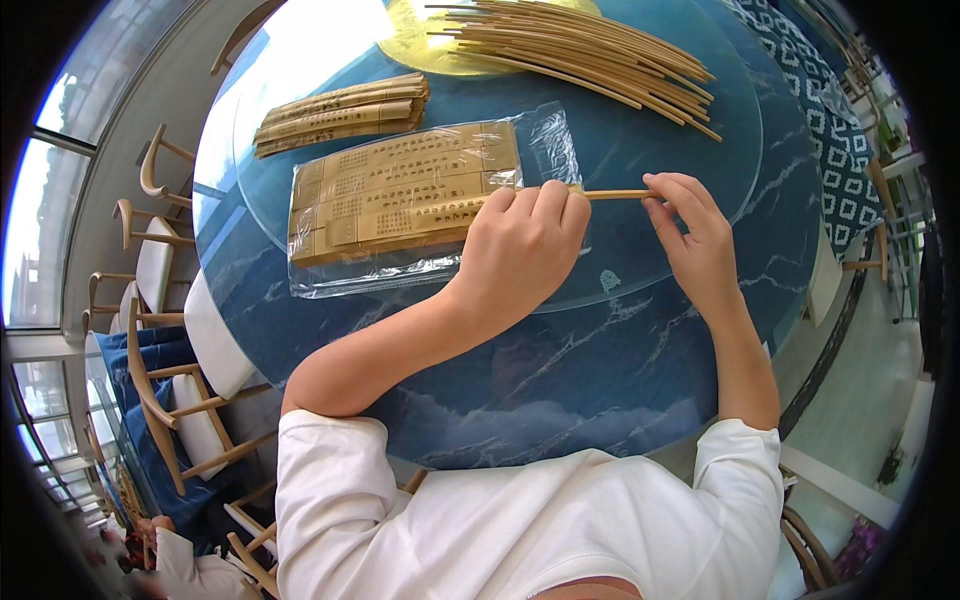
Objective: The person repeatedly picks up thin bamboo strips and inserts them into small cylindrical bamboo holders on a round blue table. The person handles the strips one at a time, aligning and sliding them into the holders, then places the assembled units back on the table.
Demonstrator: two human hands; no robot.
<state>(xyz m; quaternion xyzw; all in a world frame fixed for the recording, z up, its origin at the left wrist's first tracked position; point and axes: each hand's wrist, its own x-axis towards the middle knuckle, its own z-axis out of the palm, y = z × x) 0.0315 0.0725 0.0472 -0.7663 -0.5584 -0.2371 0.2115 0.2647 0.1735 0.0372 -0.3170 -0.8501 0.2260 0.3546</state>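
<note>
My left hand [525, 250] is closed over the right end of a brown printed paper chopstick sleeve [415, 218]. Out of that end, to the right, sticks a light wooden pair of chopsticks [615, 194]; the rest of it is hidden by the hand and paper. My right hand [693, 235] pinches the free tip between thumb and fingers. Beneath the held sleeve lies a clear plastic bag [555, 150] with a stack of similar brown sleeves [400, 160] in it. How many chopsticks are held cannot be made out.
Many loose chopsticks [600, 55] lie across a round gold mat [410, 40] at the far side. A pile of brown sleeves [340, 115] rests behind the bag. All sit on a glass turntable over a blue marbled round table [480, 410]. Wooden chairs [190, 420] stand to the left.
</note>
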